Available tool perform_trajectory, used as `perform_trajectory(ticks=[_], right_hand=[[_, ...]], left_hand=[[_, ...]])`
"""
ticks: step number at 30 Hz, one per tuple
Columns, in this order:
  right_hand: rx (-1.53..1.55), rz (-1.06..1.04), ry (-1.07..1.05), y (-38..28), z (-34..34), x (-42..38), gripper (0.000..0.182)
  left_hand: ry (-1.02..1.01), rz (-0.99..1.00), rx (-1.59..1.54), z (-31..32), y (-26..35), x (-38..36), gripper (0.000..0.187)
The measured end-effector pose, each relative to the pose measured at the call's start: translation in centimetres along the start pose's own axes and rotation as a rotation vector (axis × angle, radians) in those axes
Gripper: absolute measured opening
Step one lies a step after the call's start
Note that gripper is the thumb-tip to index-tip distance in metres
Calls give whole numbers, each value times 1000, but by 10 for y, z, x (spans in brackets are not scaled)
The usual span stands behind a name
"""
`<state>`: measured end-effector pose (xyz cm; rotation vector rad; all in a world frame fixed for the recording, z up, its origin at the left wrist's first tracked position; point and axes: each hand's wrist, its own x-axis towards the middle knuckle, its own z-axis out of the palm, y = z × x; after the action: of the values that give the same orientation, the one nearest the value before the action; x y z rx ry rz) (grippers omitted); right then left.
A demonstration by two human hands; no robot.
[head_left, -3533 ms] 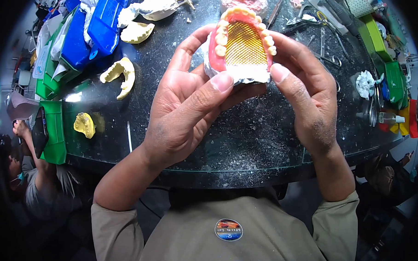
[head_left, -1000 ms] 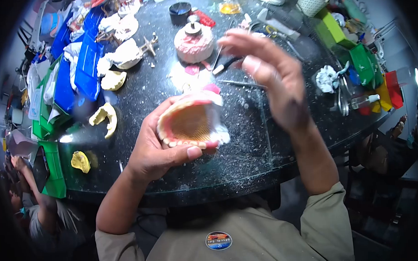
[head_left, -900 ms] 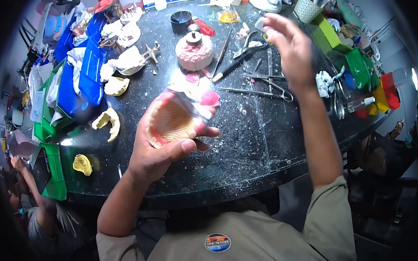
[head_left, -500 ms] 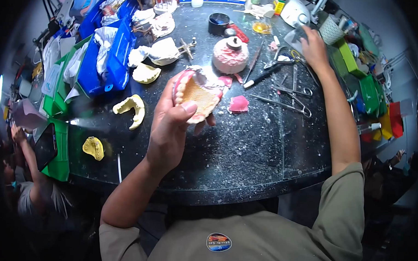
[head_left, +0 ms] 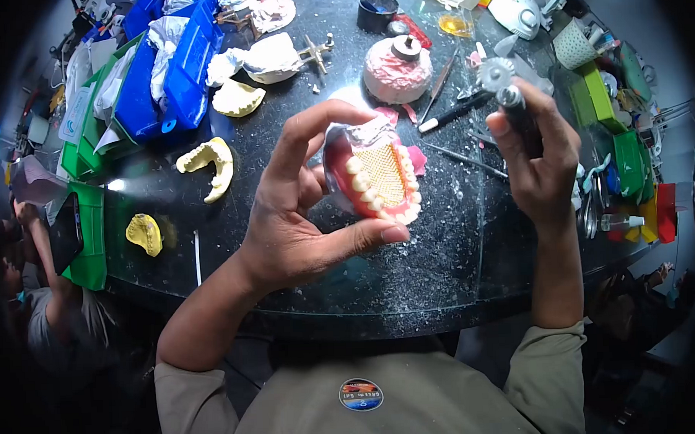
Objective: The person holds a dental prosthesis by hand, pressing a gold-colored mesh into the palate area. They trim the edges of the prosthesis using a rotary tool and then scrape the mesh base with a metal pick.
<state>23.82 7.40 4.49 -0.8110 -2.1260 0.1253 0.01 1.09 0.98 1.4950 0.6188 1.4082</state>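
My left hand (head_left: 293, 196) grips a denture (head_left: 358, 187) between thumb and fingers, above the middle of the dark bench. The denture has pink gum, cream teeth, a gold mesh in its palate and pale, silvery material on its far edge. To the right, my right hand (head_left: 544, 160) is wrapped round a rotary handpiece (head_left: 509, 98). A grey wheel with a notched rim (head_left: 498, 74) shows at the handpiece's tip, apart from the denture. A pink-coated round block (head_left: 398, 74) with a dark metal knob stands beyond the denture. Pink wax pieces (head_left: 417, 159) lie behind it.
Yellowish dental casts (head_left: 222, 172) lie on the left, near blue bins (head_left: 183, 108) and green bins (head_left: 88, 241). A marker (head_left: 455, 110) and thin metal tools are right of the pink block. White dust covers the dark bench (head_left: 411, 291). Another person's arm (head_left: 42, 235) shows far left.
My right hand has come back from the far right with the handpiece in it. My left hand has turned the denture and moved it slightly right and nearer. The view has shifted a little.
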Motion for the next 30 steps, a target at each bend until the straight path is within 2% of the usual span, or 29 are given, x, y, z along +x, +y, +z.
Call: perform_trajectory(ticks=[3, 4, 8, 12, 15, 19, 22, 26, 30], right_hand=[[79, 53, -67, -3, -2, -9, 25], [115, 77, -93, -3, -2, -13, 25], [133, 10, -103, -3, 1, -15, 23], [130, -17, -131, -5, 2, -14, 23], [116, -55, -103, -3, 6, -15, 23], [130, -64, -116, -3, 7, -14, 24], [112, -84, -177, -5, 6, -14, 23], [68, -84, -275, -3, 10, -16, 19], [82, -87, -332, -6, 14, -19, 20]], left_hand=[[-145, 64, 197, -8, -5, -2, 64], [-139, -29, 221, -8, 0, -4, 52], [-198, 23, 261, -11, -3, 0, 51], [-126, 0, 215, -3, -7, 1, 50], [-90, 8, 432, -5, -5, -1, 53], [-150, 159, 738, -8, 7, 4, 43], [-167, 225, 781, -5, 5, 2, 39], [-168, 173, 746, -2, 7, -1, 44], [-219, 217, 835, -8, 11, 5, 50]])
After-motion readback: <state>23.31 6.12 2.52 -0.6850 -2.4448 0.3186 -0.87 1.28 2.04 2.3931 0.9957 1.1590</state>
